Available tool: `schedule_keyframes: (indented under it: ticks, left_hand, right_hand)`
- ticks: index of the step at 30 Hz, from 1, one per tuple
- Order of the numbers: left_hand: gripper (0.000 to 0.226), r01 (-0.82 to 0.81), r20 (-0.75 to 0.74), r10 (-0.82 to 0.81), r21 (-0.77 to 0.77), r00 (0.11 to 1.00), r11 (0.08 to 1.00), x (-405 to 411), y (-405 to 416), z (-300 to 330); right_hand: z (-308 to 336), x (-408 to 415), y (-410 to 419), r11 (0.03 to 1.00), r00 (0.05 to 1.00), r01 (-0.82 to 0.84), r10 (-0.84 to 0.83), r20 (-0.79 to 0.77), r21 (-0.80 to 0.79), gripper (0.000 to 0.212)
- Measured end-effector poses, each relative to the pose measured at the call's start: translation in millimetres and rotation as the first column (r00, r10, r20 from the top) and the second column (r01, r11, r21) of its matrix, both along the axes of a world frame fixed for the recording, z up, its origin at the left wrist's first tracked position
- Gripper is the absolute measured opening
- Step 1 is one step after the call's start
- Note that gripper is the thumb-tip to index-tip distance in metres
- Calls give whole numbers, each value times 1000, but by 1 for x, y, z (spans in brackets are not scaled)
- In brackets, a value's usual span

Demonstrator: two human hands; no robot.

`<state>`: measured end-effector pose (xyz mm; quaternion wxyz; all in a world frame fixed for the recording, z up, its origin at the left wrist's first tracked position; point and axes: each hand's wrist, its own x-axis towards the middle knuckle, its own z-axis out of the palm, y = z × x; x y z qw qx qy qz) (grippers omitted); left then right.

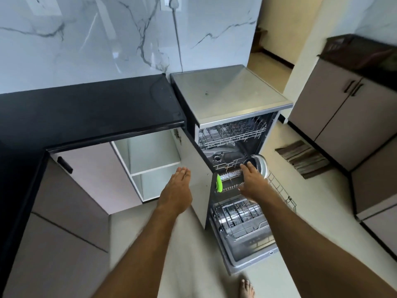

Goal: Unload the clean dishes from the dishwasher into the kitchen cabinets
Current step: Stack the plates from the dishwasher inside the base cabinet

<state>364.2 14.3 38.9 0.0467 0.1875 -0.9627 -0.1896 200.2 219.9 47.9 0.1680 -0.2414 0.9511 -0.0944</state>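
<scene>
Kitchen corner: black countertop (90,108) at 10 o'clock, marble wall behind. Dishwasher (232,97) at 1 o'clock, door (247,250) dropped open, lower rack (281,188) pulled out. Right hand (254,182) over rack, fingers curled on glass jar (258,165). Green item (219,183) at rack's 9 o'clock edge. Left hand (178,193) flat, fingers straight, holding nothing, before open cabinet (154,160). Bare foot (247,288) at 6 o'clock.

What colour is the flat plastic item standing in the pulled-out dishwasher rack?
Bright lime green; the flat plastic item shows best in the head view, its only view.
</scene>
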Motion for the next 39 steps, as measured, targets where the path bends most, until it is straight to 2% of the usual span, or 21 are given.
schedule_keyframes:
  ticks: [5, 9, 14, 18, 21, 26, 28, 31, 33, 36, 39]
  left_hand:
    - [61, 76, -25, -76, 16, 997, 997, -37, 31, 8]
    - [66, 166, -42, -165, 1, 985, 986, -69, 58, 4]
    - [65, 228, -14, -228, -9, 974, 974, -114, 87, -8]
    - [63, 198, 3, -198, 39, 980, 980, -162, 103, -23]
    - [63, 117, 9, -118, 77, 993, 990, -212, 123, -42]
    - [65, 79, 82, -93, 164, 992, 983, -284, 170, -81]
    - [67, 54, 125, -82, 218, 989, 975, -321, 190, -103]
    - [63, 26, 157, -67, 251, 985, 968, -340, 210, -108]
    - [59, 30, 193, -90, 291, 977, 956, -367, 223, -133]
    - [67, -28, 268, -62, 320, 961, 947, -396, 230, -156]
    - [60, -56, 303, -54, 342, 951, 938, -426, 228, -177]
  right_hand:
    - [8, -19, 34, 999, 999, 52, -52, -16, 4, 90]
    - [3, -37, 61, 996, 996, 86, -86, -6, 1, 77]
    - [-17, -76, 92, 996, 995, 91, -92, 26, 19, 79]
    - [-33, -130, 106, 999, 996, 44, -45, 75, 24, 79]
    - [-49, -189, 114, 1000, 995, -11, 10, 99, 14, 76]
    - [-85, -265, 142, 999, 989, -32, 37, 145, -35, 65]
    - [-108, -299, 155, 998, 981, -57, 56, 184, 1, 64]
    - [-120, -312, 163, 999, 979, -51, 52, 197, -7, 61]
    - [-141, -340, 165, 999, 971, -44, 43, 235, -3, 60]
    - [-172, -366, 166, 999, 958, -41, 38, 284, 4, 58]
    - [-202, -386, 166, 999, 949, -26, 31, 313, -20, 57]
